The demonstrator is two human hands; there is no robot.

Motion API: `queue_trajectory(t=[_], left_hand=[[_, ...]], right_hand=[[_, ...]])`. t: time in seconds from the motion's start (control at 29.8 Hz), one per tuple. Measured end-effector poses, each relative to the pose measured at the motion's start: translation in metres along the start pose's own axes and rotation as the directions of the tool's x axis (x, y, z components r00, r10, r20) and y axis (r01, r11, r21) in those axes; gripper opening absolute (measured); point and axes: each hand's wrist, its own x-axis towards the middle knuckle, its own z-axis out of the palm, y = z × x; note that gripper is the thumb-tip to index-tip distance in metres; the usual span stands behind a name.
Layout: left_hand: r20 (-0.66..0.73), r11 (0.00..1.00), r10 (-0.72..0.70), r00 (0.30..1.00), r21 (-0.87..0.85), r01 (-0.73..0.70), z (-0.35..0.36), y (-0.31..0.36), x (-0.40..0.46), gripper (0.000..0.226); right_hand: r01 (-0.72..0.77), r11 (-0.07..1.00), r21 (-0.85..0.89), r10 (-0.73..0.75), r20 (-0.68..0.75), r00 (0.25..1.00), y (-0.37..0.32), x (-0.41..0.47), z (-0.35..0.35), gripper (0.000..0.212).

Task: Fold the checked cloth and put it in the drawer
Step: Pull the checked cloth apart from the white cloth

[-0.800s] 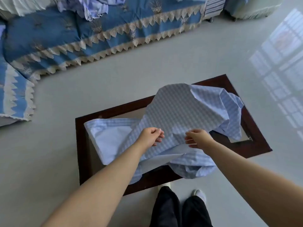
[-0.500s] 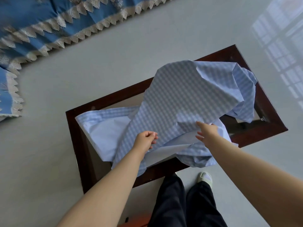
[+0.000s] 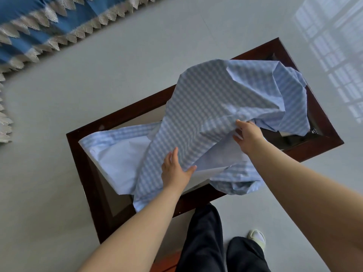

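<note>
The light blue checked cloth (image 3: 216,99) lies crumpled over a low dark-wood table (image 3: 82,165). Its plain white underside shows at the left and along a turned-up edge near me. My left hand (image 3: 175,169) rests on the cloth's near edge with fingers spread and the thumb stretched along the fold. My right hand (image 3: 247,134) is further right, its fingers curled around a fold of the cloth and lifting it slightly. No drawer is visible.
The table stands on a pale glossy floor (image 3: 137,71). A blue bedspread with a cream lace border (image 3: 49,26) hangs at the top left. My dark trouser legs (image 3: 204,238) and a pale slipper (image 3: 257,236) are right below the table's near edge.
My left hand has opened from a closed grip and now lies spread on the cloth. My right hand has reached further right into the fold. The camera has tilted down and closer.
</note>
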Motion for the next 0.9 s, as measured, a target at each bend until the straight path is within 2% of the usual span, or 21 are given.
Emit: queue_trajectory(t=[0.07, 0.2, 0.27, 0.37, 0.4, 0.5, 0.64, 0.7, 0.74, 0.77, 0.84, 0.9], left_hand=[[-0.015, 0.998, 0.017, 1.0, 0.053, -0.016, 0.002, 0.006, -0.002, 0.097], [-0.12, 0.998, -0.028, 0.992, 0.056, 0.034, 0.002, 0.017, -0.014, 0.092], [-0.195, 0.997, -0.064, 0.979, 0.032, 0.071, -0.003, 0.013, -0.018, 0.072], [-0.252, 0.991, -0.134, 0.959, -0.05, 0.125, -0.017, 0.005, -0.034, 0.026], [-0.268, 0.984, -0.171, 0.948, -0.092, 0.151, -0.022, 0.004, -0.043, 0.022], [-0.323, 0.979, -0.174, 0.93, -0.163, 0.127, -0.04, 0.014, -0.077, 0.026], [-0.49, 0.971, 0.0, 0.872, -0.21, -0.118, -0.068, 0.065, -0.145, 0.045], [-0.572, 0.949, 0.067, 0.818, -0.216, -0.228, -0.079, 0.1, -0.186, 0.044], [-0.606, 0.932, 0.111, 0.788, -0.212, -0.294, -0.084, 0.118, -0.206, 0.045], [-0.63, 0.912, 0.162, 0.759, -0.198, -0.36, -0.087, 0.133, -0.225, 0.05], [-0.617, 0.878, 0.212, 0.758, -0.221, -0.425, -0.087, 0.166, -0.269, 0.056], [-0.559, 0.856, 0.152, 0.815, -0.338, -0.392, -0.088, 0.197, -0.296, 0.052]], right_hand=[[0.002, 0.994, 0.11, -0.013, 0.1, 0.995, -0.003, -0.019, 0.01, 0.006], [-0.046, 0.976, 0.214, -0.02, 0.298, 0.955, -0.011, -0.072, 0.018, 0.016], [-0.077, 0.956, 0.284, -0.025, 0.341, 0.94, -0.019, -0.095, 0.01, 0.017], [-0.048, 0.933, 0.357, -0.08, 0.336, 0.938, -0.039, -0.123, -0.017, 0.018], [-0.028, 0.925, 0.378, -0.106, 0.328, 0.939, -0.046, -0.132, -0.029, 0.018], [0.03, 0.896, 0.443, -0.182, 0.304, 0.935, -0.069, -0.158, -0.067, 0.016], [0.175, 0.867, 0.467, -0.337, 0.29, 0.895, -0.093, -0.2, -0.131, 0.009], [0.314, 0.875, 0.367, -0.428, 0.287, 0.857, -0.099, -0.224, -0.163, 0.007], [0.408, 0.866, 0.29, -0.486, 0.295, 0.823, -0.099, -0.237, -0.179, 0.016], [0.503, 0.84, 0.204, -0.542, 0.322, 0.776, -0.095, -0.25, -0.194, 0.033], [0.704, 0.709, -0.042, -0.617, 0.446, 0.649, -0.083, -0.281, -0.225, 0.067], [0.818, 0.483, -0.312, -0.503, 0.666, 0.551, -0.064, -0.307, -0.239, 0.079]])
